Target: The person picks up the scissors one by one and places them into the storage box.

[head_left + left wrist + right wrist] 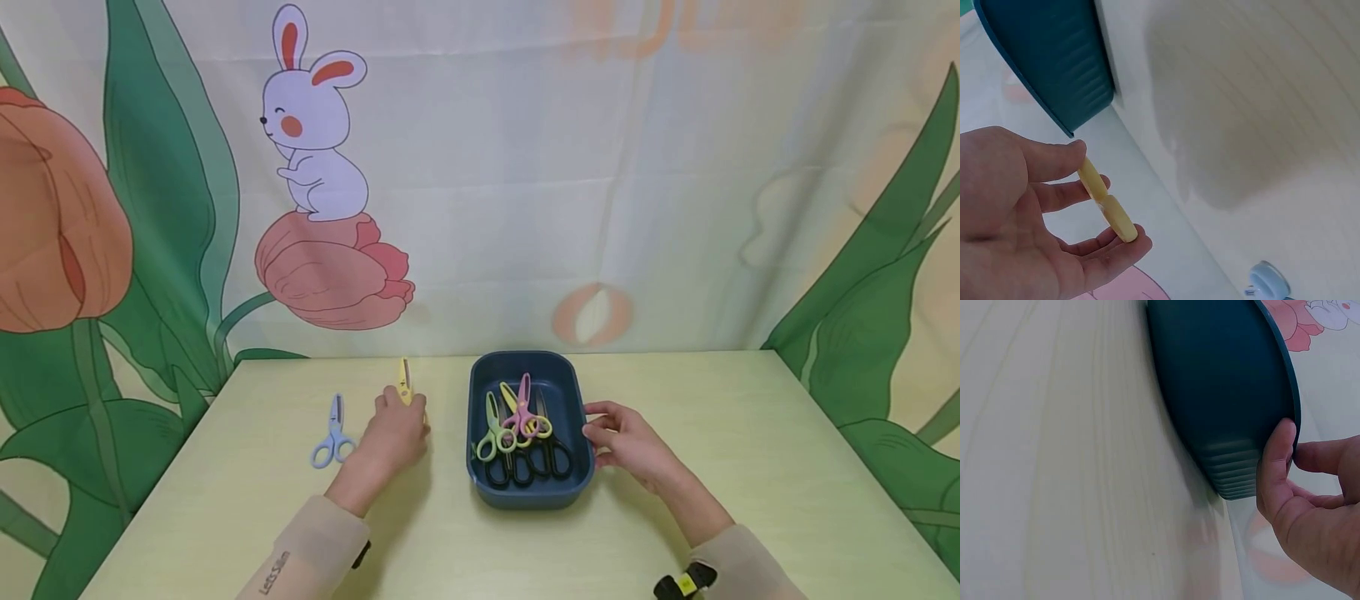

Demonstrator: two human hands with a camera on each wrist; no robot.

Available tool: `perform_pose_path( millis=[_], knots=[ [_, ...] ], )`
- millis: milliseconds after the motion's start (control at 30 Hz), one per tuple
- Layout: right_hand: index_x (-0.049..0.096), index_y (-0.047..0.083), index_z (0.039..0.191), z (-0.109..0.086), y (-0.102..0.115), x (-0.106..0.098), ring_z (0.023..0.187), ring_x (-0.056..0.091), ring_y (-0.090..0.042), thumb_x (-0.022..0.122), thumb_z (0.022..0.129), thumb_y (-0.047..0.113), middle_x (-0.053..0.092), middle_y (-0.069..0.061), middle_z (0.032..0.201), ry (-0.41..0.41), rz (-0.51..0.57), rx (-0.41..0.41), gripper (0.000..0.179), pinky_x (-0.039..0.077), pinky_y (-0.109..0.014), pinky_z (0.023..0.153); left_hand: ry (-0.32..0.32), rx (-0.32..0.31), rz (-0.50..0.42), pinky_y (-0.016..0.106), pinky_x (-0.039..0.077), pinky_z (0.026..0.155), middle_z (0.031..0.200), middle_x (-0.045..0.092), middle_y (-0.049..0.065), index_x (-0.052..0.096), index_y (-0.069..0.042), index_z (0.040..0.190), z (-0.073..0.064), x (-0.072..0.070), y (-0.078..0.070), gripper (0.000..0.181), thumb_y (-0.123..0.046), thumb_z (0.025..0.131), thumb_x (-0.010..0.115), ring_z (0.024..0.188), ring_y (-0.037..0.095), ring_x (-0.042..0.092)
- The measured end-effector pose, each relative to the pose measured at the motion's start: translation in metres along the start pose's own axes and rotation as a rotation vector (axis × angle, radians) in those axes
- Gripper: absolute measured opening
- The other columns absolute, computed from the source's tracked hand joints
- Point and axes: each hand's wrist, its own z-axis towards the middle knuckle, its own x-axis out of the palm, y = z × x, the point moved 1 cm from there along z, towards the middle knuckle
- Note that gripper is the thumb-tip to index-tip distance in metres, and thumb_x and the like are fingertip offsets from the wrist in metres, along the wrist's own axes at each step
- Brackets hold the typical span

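My left hand (393, 429) grips yellow scissors (405, 388) by the handle loops, their blades pointing away toward the back edge of the table. In the left wrist view, thumb and fingers close around the yellow handles (1119, 219). Light blue scissors (335, 432) lie on the table to the left of that hand. My right hand (628, 440) holds the right side of a dark blue bin (525, 502), fingers on the outer wall and thumb at the rim in the right wrist view. Inside lie pink scissors (522, 404), green scissors (491, 423), yellow scissors and several black handles (558, 460).
The pale wood-grain table (750, 450) ends at a hanging cloth backdrop (487, 167) printed with a rabbit and tulips. The bin stands between the two hands, close to the table's back edge.
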Motion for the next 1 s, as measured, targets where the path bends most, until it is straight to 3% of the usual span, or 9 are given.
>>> perform_pose_path(
  millis=[467, 1000],
  knots=[
    [0.041, -0.013, 0.143, 0.001, 0.001, 0.000, 0.078, 0.061, -0.021, 0.053, 0.105, 0.002, 0.057, -0.018, 0.104, 0.005, -0.004, 0.002, 0.043, 0.057, -0.029, 0.064, 0.042, 0.002, -0.006, 0.049, 0.054, 0.079, 0.108, 0.042, 0.029, 0.058, 0.004, 0.116, 0.002, -0.005, -0.013, 0.024, -0.010, 0.099, 0.066, 0.100, 0.042, 0.047],
    [0.042, -0.012, 0.142, 0.000, 0.004, 0.001, 0.079, 0.062, -0.022, 0.054, 0.104, 0.001, 0.057, -0.020, 0.105, -0.001, -0.009, 0.009, 0.042, 0.057, -0.029, 0.064, -0.010, 0.092, -0.014, 0.050, 0.054, 0.076, 0.103, 0.042, 0.027, 0.058, 0.006, 0.112, -0.001, -0.011, -0.035, 0.023, -0.011, 0.098, 0.067, 0.095, 0.041, 0.046]
  ],
)
